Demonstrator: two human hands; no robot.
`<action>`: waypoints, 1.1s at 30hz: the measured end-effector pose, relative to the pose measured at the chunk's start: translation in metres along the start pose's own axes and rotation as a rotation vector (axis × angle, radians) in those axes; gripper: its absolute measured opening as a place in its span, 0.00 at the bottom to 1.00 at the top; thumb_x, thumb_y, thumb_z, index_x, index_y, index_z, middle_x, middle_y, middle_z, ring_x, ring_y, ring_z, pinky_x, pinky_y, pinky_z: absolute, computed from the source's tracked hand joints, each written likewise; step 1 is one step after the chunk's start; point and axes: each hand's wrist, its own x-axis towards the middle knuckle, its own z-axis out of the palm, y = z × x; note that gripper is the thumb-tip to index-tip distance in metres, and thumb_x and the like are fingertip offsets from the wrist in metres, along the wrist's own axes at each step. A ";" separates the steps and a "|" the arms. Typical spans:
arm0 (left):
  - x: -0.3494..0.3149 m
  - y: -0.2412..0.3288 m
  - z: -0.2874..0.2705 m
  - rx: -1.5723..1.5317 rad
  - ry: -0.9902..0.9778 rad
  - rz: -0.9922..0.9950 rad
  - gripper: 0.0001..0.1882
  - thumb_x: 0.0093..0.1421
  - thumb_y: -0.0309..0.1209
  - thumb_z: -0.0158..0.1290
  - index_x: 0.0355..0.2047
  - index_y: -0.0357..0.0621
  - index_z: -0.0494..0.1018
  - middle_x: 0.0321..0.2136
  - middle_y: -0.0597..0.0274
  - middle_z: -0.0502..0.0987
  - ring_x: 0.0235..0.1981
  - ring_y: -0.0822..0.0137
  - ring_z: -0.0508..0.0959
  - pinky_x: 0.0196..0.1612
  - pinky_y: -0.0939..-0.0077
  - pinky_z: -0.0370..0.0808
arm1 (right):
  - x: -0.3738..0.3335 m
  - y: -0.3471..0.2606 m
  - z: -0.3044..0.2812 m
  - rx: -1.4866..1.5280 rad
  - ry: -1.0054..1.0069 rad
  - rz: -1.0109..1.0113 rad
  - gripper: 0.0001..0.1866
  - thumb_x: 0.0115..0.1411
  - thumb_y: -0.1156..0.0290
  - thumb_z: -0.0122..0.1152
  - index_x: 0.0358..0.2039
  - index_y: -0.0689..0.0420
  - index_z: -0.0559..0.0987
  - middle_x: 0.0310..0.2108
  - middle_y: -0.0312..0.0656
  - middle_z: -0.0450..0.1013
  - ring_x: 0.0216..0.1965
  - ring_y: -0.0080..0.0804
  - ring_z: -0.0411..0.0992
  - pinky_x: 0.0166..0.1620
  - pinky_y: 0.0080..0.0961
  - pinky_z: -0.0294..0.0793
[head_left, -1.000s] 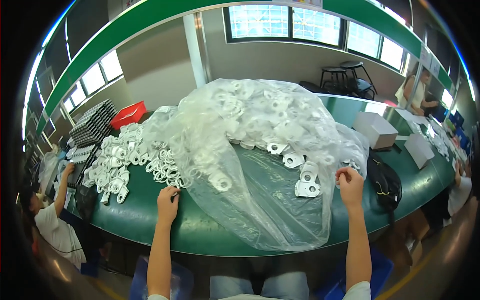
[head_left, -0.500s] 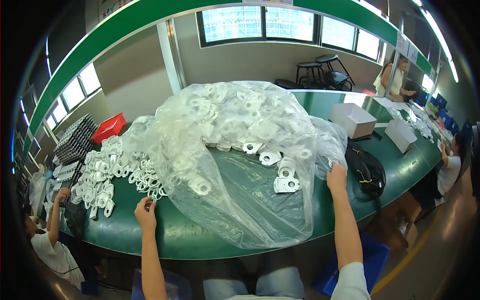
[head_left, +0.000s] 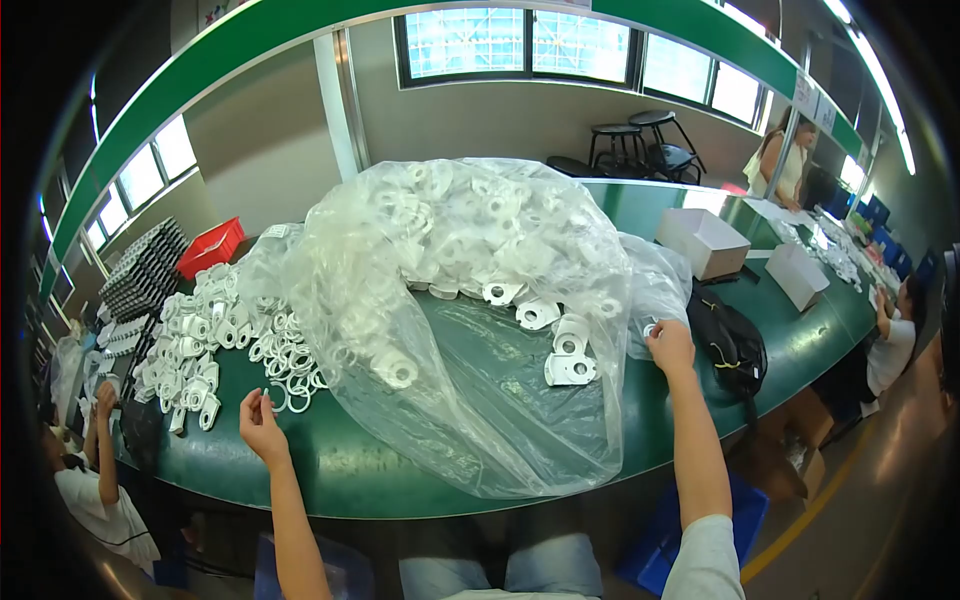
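Note:
At the near edge of the loose rings, my left hand [head_left: 263, 428] is pinched, with a small pale bit at its fingertips too small to name. White rings [head_left: 291, 385] lie just beyond it, beside a heap of white flat parts with holes [head_left: 190, 345]. My right hand [head_left: 671, 346] pinches a white ring [head_left: 650, 329] at the right side of the clear plastic bag [head_left: 480, 450]. This large bag spreads across the table's middle, full of white parts. Several white plates with round holes [head_left: 571, 371] show through or beside its film.
The green table [head_left: 330, 490] curves around me. A red bin [head_left: 210, 248] and stacked grey trays [head_left: 145, 275] stand far left. To the right are white boxes [head_left: 704, 243] and a black bag [head_left: 727, 345]. Other people work at both sides. Blue bins [head_left: 690, 540] sit below the table.
My left hand has moved left, turning toward the loose rings. My right hand has shifted slightly left and up, still pinched at the ring. The view has moved a little.

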 end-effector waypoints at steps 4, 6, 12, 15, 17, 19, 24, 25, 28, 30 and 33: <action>-0.002 0.003 0.002 -0.021 -0.012 -0.013 0.08 0.59 0.24 0.51 0.40 0.35 0.72 0.28 0.66 0.74 0.26 0.79 0.72 0.26 0.86 0.66 | 0.003 0.010 -0.002 -0.021 -0.012 -0.139 0.08 0.45 0.66 0.61 0.25 0.56 0.78 0.31 0.47 0.75 0.35 0.47 0.73 0.39 0.39 0.72; -0.002 0.007 0.003 -0.014 -0.021 -0.014 0.08 0.60 0.24 0.50 0.40 0.35 0.72 0.28 0.66 0.74 0.26 0.79 0.72 0.26 0.86 0.66 | -0.003 0.007 -0.006 -0.026 -0.041 -0.140 0.07 0.46 0.67 0.60 0.25 0.56 0.77 0.31 0.47 0.75 0.34 0.47 0.73 0.39 0.39 0.72; -0.020 0.061 0.024 -0.122 -0.210 0.052 0.07 0.60 0.21 0.46 0.38 0.36 0.72 0.27 0.66 0.73 0.26 0.77 0.72 0.28 0.86 0.66 | -0.026 -0.014 -0.019 0.282 0.122 -0.098 0.11 0.50 0.66 0.59 0.31 0.59 0.76 0.33 0.49 0.75 0.32 0.42 0.75 0.36 0.33 0.73; -0.063 0.123 0.078 -0.332 -0.623 0.110 0.09 0.58 0.17 0.43 0.32 0.38 0.74 0.28 0.64 0.70 0.26 0.76 0.70 0.29 0.87 0.65 | -0.048 -0.025 -0.016 0.880 0.061 -0.130 0.16 0.54 0.66 0.56 0.42 0.60 0.72 0.35 0.49 0.75 0.31 0.38 0.75 0.33 0.28 0.74; -0.096 0.155 0.124 -0.221 -0.843 0.272 0.09 0.47 0.15 0.44 0.24 0.36 0.74 0.27 0.58 0.69 0.28 0.65 0.70 0.34 0.78 0.67 | -0.065 -0.036 -0.024 1.609 -0.481 0.015 0.21 0.59 0.67 0.50 0.51 0.61 0.65 0.42 0.50 0.73 0.33 0.36 0.74 0.31 0.22 0.72; -0.130 0.176 0.169 -0.083 -1.086 0.379 0.06 0.48 0.24 0.48 0.26 0.39 0.74 0.27 0.57 0.69 0.31 0.58 0.72 0.35 0.72 0.69 | -0.080 -0.040 -0.020 1.727 -0.551 0.047 0.22 0.60 0.67 0.48 0.53 0.61 0.64 0.43 0.52 0.72 0.34 0.37 0.74 0.31 0.22 0.72; -0.193 0.210 0.245 0.175 -1.179 0.590 0.15 0.51 0.37 0.56 0.38 0.48 0.74 0.30 0.55 0.69 0.32 0.53 0.75 0.33 0.63 0.72 | -0.097 -0.047 -0.023 1.929 -0.698 0.105 0.24 0.61 0.66 0.46 0.57 0.60 0.61 0.46 0.55 0.69 0.37 0.38 0.73 0.35 0.24 0.73; -0.196 0.206 0.255 0.178 -1.178 0.586 0.15 0.51 0.37 0.56 0.38 0.48 0.74 0.30 0.55 0.69 0.32 0.53 0.75 0.33 0.63 0.72 | -0.097 -0.049 -0.024 1.929 -0.702 0.107 0.24 0.61 0.66 0.46 0.57 0.60 0.61 0.46 0.55 0.69 0.37 0.38 0.73 0.35 0.24 0.73; -0.199 0.194 0.273 0.364 -1.169 0.707 0.14 0.51 0.38 0.57 0.38 0.48 0.75 0.28 0.56 0.71 0.30 0.54 0.76 0.30 0.60 0.71 | -0.098 -0.053 -0.029 1.916 -0.704 0.086 0.24 0.61 0.66 0.46 0.56 0.62 0.62 0.46 0.54 0.69 0.37 0.38 0.73 0.34 0.24 0.73; -0.190 0.192 0.268 0.260 -1.094 0.633 0.11 0.52 0.37 0.56 0.35 0.47 0.76 0.25 0.56 0.71 0.28 0.53 0.75 0.29 0.61 0.71 | -0.097 -0.058 -0.037 1.782 -0.628 0.025 0.23 0.60 0.70 0.47 0.55 0.64 0.64 0.45 0.52 0.70 0.37 0.35 0.72 0.35 0.25 0.73; -0.168 0.196 0.247 -0.015 -0.950 0.423 0.09 0.56 0.33 0.53 0.28 0.40 0.78 0.17 0.61 0.72 0.21 0.60 0.73 0.25 0.67 0.68 | -0.101 -0.069 -0.040 1.478 -0.397 -0.112 0.21 0.58 0.75 0.48 0.52 0.66 0.67 0.44 0.50 0.70 0.38 0.33 0.72 0.37 0.25 0.74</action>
